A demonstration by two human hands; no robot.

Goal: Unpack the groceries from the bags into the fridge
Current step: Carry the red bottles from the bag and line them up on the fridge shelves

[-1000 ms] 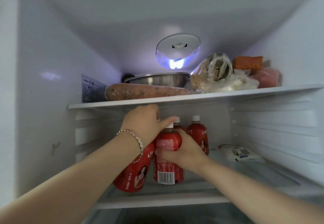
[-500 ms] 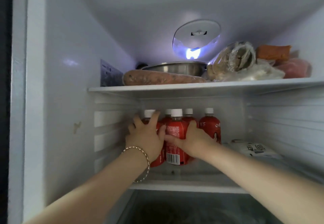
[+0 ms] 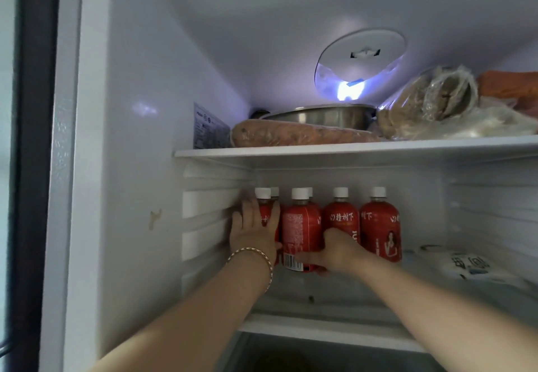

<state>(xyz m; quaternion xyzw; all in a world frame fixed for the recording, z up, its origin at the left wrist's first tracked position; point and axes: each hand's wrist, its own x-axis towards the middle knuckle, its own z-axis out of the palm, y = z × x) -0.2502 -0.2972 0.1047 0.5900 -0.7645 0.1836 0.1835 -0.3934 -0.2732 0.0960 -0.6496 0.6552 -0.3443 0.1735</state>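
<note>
On the middle shelf [image 3: 320, 328] of the fridge [image 3: 139, 66], the red bottles [image 3: 380, 226] now stand further back than half a second ago, squared into a row. The left hand [image 3: 253, 232] presses straight-fingered against the leftmost bottle [image 3: 266, 217]. The right hand [image 3: 337, 252] curls round the base of the barcode bottle [image 3: 301, 229]. This batch looks nearly stowed. A white packet [image 3: 468, 265] crowds the right and the ribbed side wall [image 3: 209, 226] hems the left.

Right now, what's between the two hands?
A red bottle with a barcode label: right hand grips its base, left hand lies flat on the neighbouring bottle. Head view shows it.
</note>
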